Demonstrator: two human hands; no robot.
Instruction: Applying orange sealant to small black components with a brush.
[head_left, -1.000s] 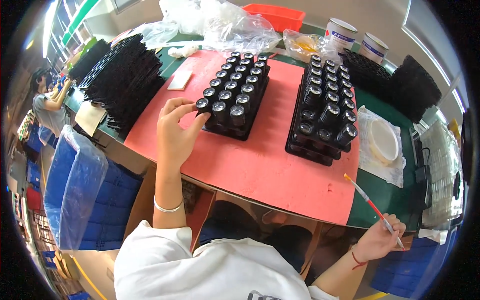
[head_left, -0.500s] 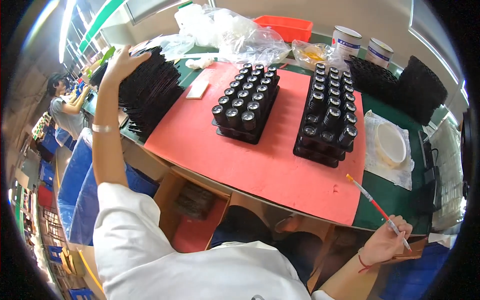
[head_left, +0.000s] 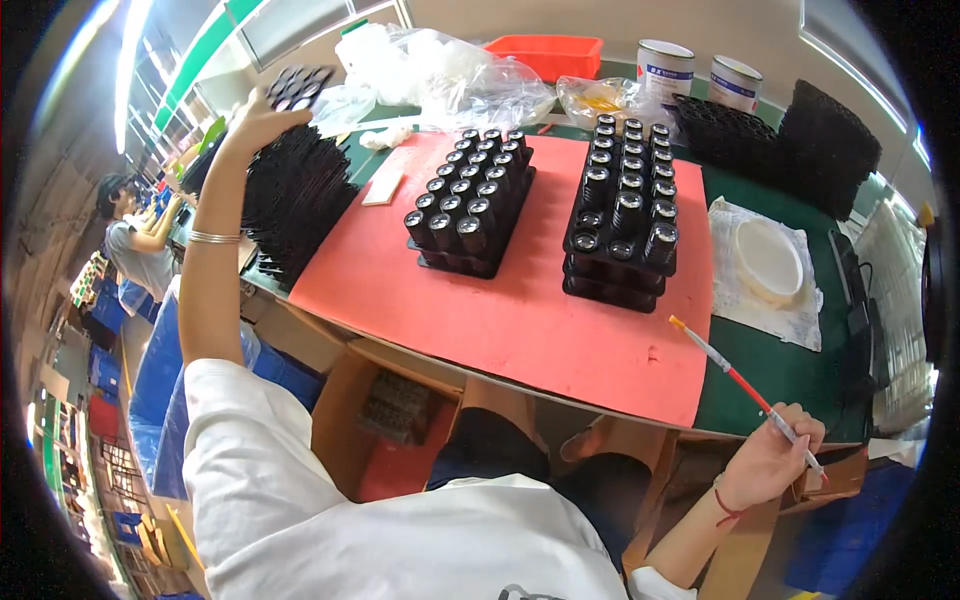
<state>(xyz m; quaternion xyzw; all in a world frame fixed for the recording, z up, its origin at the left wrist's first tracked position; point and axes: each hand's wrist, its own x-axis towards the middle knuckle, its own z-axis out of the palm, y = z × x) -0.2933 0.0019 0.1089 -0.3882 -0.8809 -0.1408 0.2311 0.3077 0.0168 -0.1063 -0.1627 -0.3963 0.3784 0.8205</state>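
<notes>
A black tray with round holes (head_left: 300,90) is pinched in the raised left hand (head_left: 259,124), just above a stack of black trays (head_left: 295,200) on the table's (head_left: 800,375) left, while the right hand (head_left: 768,460) grasps a red-and-white brush (head_left: 738,379) near the right corner.

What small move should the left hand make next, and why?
Perhaps lower the black tray onto the pink mat: the left hand holds it raised near the stack, while the mat carries trays of cylinders, and the right hand holds a brush.
</notes>
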